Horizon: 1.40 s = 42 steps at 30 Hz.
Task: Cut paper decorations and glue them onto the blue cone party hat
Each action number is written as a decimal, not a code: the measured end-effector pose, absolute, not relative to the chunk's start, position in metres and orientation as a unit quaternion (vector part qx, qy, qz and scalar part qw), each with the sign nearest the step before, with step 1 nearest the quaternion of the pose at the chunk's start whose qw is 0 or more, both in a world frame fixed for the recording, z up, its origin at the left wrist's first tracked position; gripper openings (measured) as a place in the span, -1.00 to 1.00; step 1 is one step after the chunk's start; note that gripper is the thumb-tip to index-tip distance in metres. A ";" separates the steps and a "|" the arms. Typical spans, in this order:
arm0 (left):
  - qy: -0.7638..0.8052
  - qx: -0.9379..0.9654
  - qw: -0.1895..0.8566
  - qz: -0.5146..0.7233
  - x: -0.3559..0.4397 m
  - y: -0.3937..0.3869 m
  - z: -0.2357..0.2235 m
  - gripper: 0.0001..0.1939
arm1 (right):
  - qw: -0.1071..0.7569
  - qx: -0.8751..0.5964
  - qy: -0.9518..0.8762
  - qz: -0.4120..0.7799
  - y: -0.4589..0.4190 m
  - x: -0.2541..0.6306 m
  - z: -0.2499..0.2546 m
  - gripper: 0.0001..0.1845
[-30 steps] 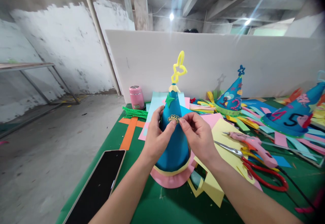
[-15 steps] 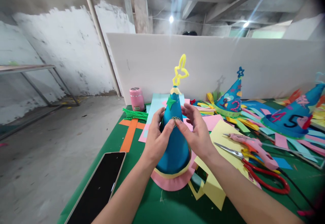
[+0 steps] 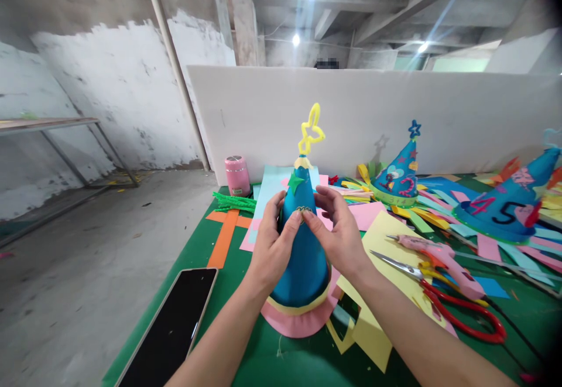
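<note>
A blue cone party hat [image 3: 302, 270] stands upright on the table, with a pink brim, a green star [image 3: 295, 181] and a yellow pipe-cleaner shape [image 3: 312, 129] on its tip. My left hand [image 3: 273, 243] is wrapped round the hat's left side, its fingertips hidden behind the cone. On the right side my right hand [image 3: 338, 229] curls round the cone, fingers bent. Both thumbs press a small yellow-and-black patch [image 3: 302, 209] against the hat's front and partly cover it.
To the right lie red-handled scissors [image 3: 465, 317], a pink glue gun [image 3: 448, 261] and yellow paper [image 3: 377, 240]. Two decorated hats, a blue one [image 3: 397, 170] and one marked 5 [image 3: 511, 199], stand farther right. A phone [image 3: 171, 322], green pipe cleaners [image 3: 235, 202] and a pink jar [image 3: 237, 176] are at left.
My right hand has gone from pinching at the patch's edge to curling round the hat's right side, its thumb now on the patch. My left hand keeps its hold.
</note>
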<state>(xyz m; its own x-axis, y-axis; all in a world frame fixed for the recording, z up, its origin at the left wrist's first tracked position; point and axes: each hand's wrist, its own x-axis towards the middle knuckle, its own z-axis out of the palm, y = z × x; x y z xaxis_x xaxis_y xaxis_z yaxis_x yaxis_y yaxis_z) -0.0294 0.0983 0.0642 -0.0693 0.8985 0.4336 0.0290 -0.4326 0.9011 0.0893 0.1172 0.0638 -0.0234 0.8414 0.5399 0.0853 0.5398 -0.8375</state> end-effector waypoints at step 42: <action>0.400 0.575 0.351 0.622 -0.030 0.096 0.063 -0.59 | 0.606 -0.366 -0.643 0.292 0.115 0.086 0.062 -0.45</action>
